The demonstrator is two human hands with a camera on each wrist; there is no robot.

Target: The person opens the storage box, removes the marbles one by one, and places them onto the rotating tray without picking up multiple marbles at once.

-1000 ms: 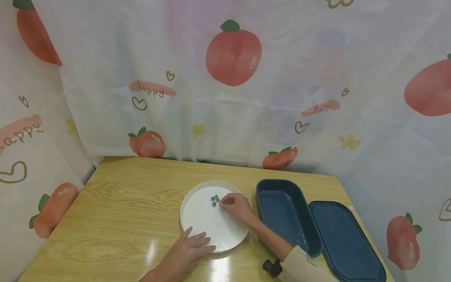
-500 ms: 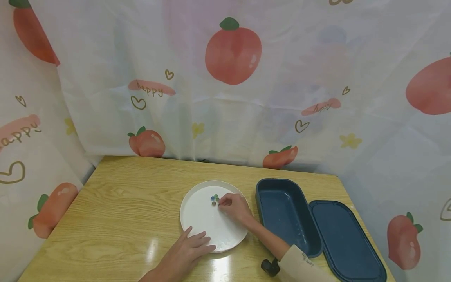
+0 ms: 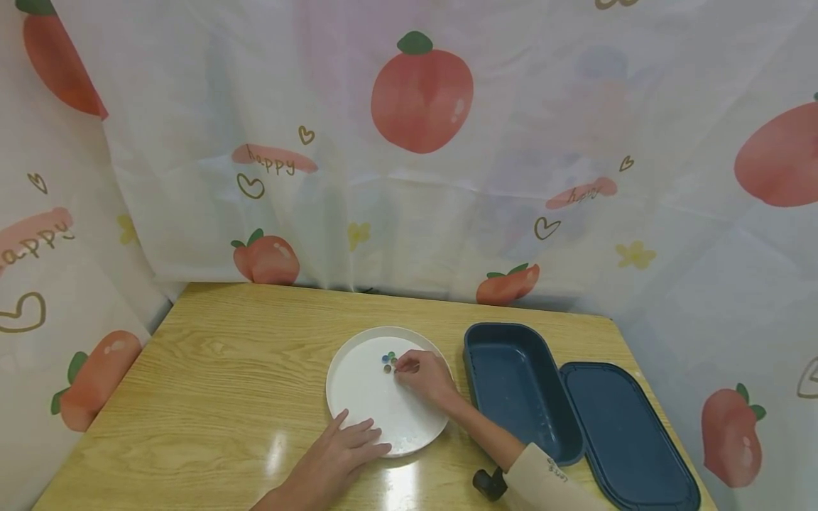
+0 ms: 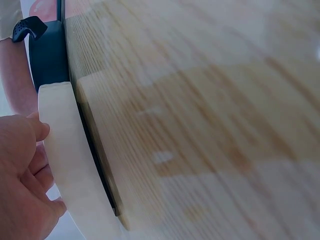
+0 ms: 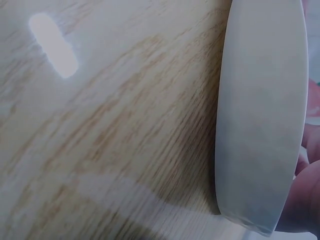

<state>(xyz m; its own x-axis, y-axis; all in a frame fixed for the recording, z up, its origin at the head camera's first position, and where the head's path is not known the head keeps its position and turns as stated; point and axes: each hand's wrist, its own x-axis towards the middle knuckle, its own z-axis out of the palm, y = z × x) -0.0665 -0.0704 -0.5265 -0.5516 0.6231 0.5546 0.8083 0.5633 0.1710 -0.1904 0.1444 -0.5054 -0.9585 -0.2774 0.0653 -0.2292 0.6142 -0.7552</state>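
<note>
Four small marbles [image 3: 393, 355] are clustered on a round white tray [image 3: 358, 383], just left of the right hand's [image 3: 429, 376] fingertips and beyond the left hand [image 3: 339, 454].

Over the last second, the right fingertips have been brought slightly closer to the marbles, whose cluster looks unchanged; fine handling beside it seems to be under way. Thumb and fingers are drawn together there; whether anything is pinched cannot be told. The left hand is spread, rested on the tray's near rim, apparently as a steadying hold. To the right of the right hand, a dark blue box [image 3: 511, 376] is set uncovered on the worktop [image 3: 255, 369]; part of its inside is hidden by the forearm. Its matching lid [image 3: 629, 433] is laid farther right.
</note>
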